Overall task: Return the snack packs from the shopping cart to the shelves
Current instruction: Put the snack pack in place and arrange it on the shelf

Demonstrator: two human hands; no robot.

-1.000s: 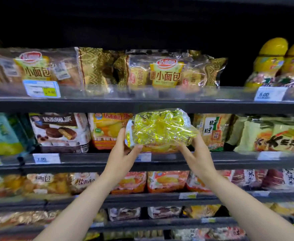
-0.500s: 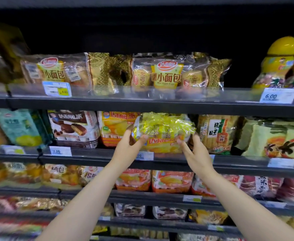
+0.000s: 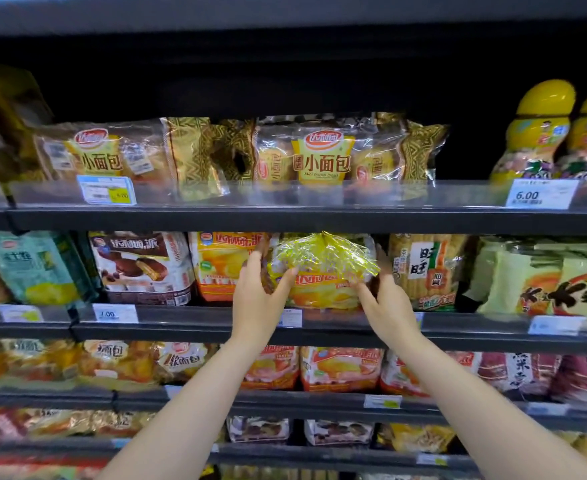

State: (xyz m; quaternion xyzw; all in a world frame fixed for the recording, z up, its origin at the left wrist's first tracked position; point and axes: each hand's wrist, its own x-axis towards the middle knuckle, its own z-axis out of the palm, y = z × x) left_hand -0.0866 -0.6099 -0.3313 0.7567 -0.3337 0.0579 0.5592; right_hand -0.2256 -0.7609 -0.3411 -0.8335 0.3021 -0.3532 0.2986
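Facing a dark metal supermarket shelving unit [image 3: 285,220] of several tiers, each edged with a clear price rail.

Top tier, 12 o'clock: clear-and-gold bread bags [image 3: 323,157] printed "小面包" and "Mini French Bread"; a second such bag [image 3: 101,154] at 10 o'clock. Price tags read "6.00" [image 3: 541,195] and, on a yellow patch, "6.00" [image 3: 106,190]. Yellow-capped jars [image 3: 541,133] at 2 o'clock hold mixed sweets, not clearly legible.

Middle tier, centre: yellow crinkled snack pack [image 3: 323,268], standing on the shelf among like orange packs [image 3: 222,265]. Left hand [image 3: 257,303] holds its left end, fingers up along the side and thumb pressed on the front; right hand [image 3: 385,306] holds the right end, fingers partly hidden behind the wrapper. At 9 o'clock: brown chocolate-pie bag [image 3: 143,268], then a teal bag [image 3: 32,268]. At 3 o'clock: rice-cracker pack [image 3: 423,271] marked "旺旺", green-white packs [image 3: 545,282] beyond.

Lower tiers, 6 o'clock: orange cake packs [image 3: 340,368], blurred.
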